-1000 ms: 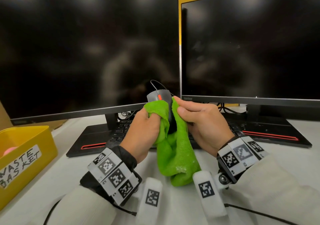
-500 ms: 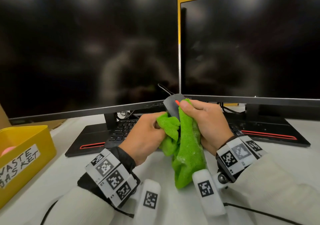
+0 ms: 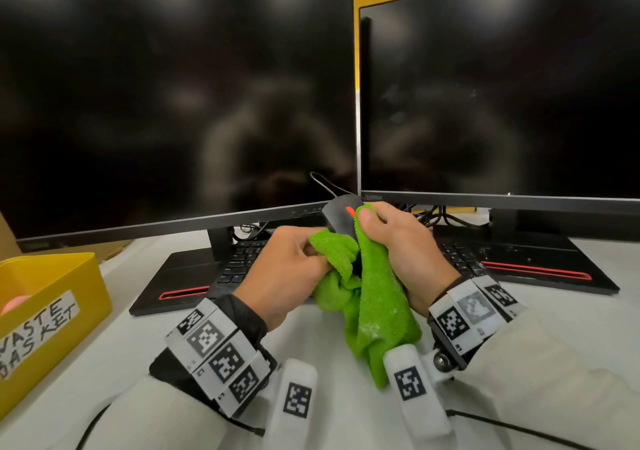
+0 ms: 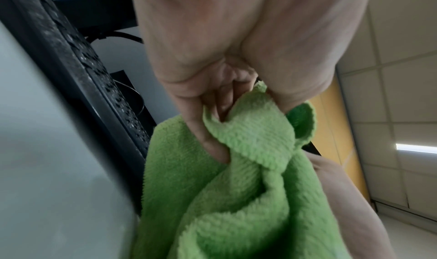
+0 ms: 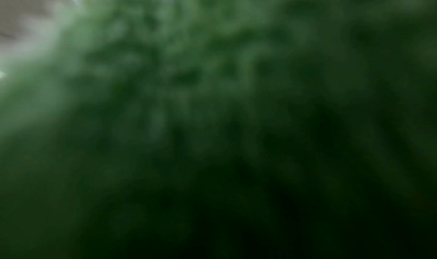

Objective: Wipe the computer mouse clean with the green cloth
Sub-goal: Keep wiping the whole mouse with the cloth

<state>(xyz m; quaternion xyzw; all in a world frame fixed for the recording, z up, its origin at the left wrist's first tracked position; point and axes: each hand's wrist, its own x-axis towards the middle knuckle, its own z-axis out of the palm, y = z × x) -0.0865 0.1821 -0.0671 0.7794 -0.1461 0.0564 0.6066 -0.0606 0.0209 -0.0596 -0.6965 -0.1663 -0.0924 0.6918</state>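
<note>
A: Mouse (image 3: 341, 215) location?
B: Held up off the worktop (image 3: 346, 415), in front of the gap between the two dark monitors. Black body, red scroll wheel showing. Only its front end sticks out; the rest is wrapped in the green cloth (image 3: 375, 297). Its cable (image 3: 322, 183) runs off from the front, against the left monitor (image 3: 173, 103).

A: Hands?
B: Right hand (image 3: 398, 252) is curled round the cloth-wrapped mouse, thumb pressing a cloth edge right beside the red wheel. Left hand (image 3: 287, 269) is clenched on a bunched fold of cloth on the mouse's left side. Left wrist view confirms it: fingers (image 4: 201, 132) tucked into the cloth (image 4: 248, 169).

A: Right wrist view?
B: Just blurred green, cloth (image 5: 212, 76) over the lens. Can't read the grip there.

A: Cloth otherwise?
B: A tail hangs down between the wrists, free end above the worktop. Can't tell if it touches.

A: Other stuff?
B: Right monitor (image 3: 502, 86), also dark. Black keyboard (image 3: 242, 259) behind the hands, between the monitor bases. Yellow bin (image 3: 52, 311) at far left, taped label reading roughly "waste basket", something pink inside. Both wrists wear bands with black-and-white square markers, over light sleeves.
</note>
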